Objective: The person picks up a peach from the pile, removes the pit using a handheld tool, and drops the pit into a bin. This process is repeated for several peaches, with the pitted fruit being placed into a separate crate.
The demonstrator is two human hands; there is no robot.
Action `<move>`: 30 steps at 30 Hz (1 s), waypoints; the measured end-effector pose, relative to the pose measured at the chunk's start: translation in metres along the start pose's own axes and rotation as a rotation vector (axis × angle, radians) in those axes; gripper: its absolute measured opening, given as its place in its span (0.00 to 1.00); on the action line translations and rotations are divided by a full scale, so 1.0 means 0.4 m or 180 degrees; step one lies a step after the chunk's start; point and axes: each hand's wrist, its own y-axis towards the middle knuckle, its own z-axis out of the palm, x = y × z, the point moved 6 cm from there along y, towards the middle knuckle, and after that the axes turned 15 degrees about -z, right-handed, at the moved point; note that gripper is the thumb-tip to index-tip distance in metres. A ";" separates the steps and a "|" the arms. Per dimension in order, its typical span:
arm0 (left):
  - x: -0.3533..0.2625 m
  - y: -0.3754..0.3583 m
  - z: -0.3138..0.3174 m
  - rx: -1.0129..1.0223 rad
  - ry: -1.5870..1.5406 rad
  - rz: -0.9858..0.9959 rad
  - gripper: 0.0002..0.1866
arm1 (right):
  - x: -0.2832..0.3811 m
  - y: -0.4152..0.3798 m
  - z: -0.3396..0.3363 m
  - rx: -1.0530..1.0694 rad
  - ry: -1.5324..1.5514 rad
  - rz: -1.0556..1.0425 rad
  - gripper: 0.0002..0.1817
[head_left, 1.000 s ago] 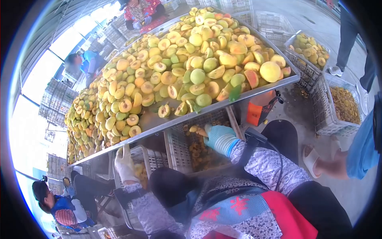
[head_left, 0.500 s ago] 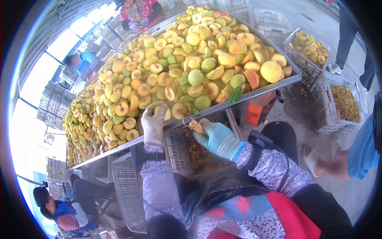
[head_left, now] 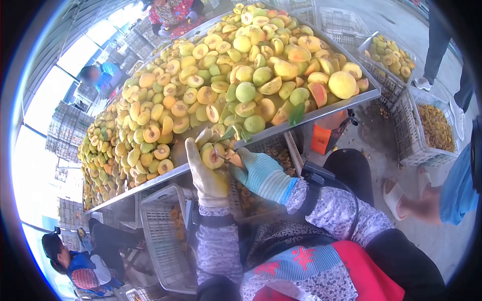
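My left hand (head_left: 207, 179), in a pale glove, is closed round a peach half (head_left: 211, 156) at the near edge of a metal table (head_left: 321, 116). The half's cut face and brown pit area are turned toward my right hand (head_left: 264, 173). That hand, in a blue striped glove, grips a pitting tool (head_left: 234, 158) by its brown handle. The tool's tip is at the cut face; how deep it sits is hidden. Beyond both hands, a large heap of halved and whole peaches (head_left: 201, 95) covers the tabletop.
Below the table edge stand crates, one a grey crate (head_left: 163, 241) at the left. An orange-and-black container (head_left: 325, 135) is under the right side. Crates of fruit (head_left: 389, 57) and brown pieces (head_left: 435, 128) stand right. Other people sit or stand around.
My left hand has drawn back from the heap with a peach half and turned its cut face up. My right hand has moved slightly left, bringing the tool to the fruit.
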 end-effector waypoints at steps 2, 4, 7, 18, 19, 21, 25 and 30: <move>0.004 -0.001 -0.002 0.0021 -0.0013 -0.0047 0.32 | 0.006 0.005 0.003 -0.0023 0.0047 0.0048 0.19; 0.004 -0.005 0.003 0.0033 0.0051 -0.0065 0.32 | 0.035 0.017 -0.033 -0.0894 0.0314 -0.0551 0.19; -0.007 0.014 -0.041 0.0012 0.2018 0.1069 0.21 | 0.048 0.049 -0.055 -0.0758 0.0211 -0.0687 0.20; 0.017 -0.066 0.040 -0.0578 0.3732 0.2166 0.25 | 0.013 0.042 -0.035 -0.0362 0.0025 -0.0605 0.14; 0.016 -0.063 0.043 -0.0786 0.3886 0.2159 0.20 | 0.011 0.037 -0.033 -0.0383 -0.0061 -0.0590 0.14; 0.014 -0.082 0.075 -0.0767 0.3362 0.1760 0.18 | 0.017 0.025 -0.028 -0.0390 -0.0146 -0.0577 0.13; 0.075 -0.012 0.008 -0.0559 0.0833 0.0327 0.20 | 0.011 0.003 -0.016 -0.0568 0.0241 -0.0454 0.13; 0.042 0.015 -0.041 -0.0372 -0.0369 -0.0076 0.29 | -0.033 -0.029 -0.007 0.0320 -0.0190 0.0073 0.15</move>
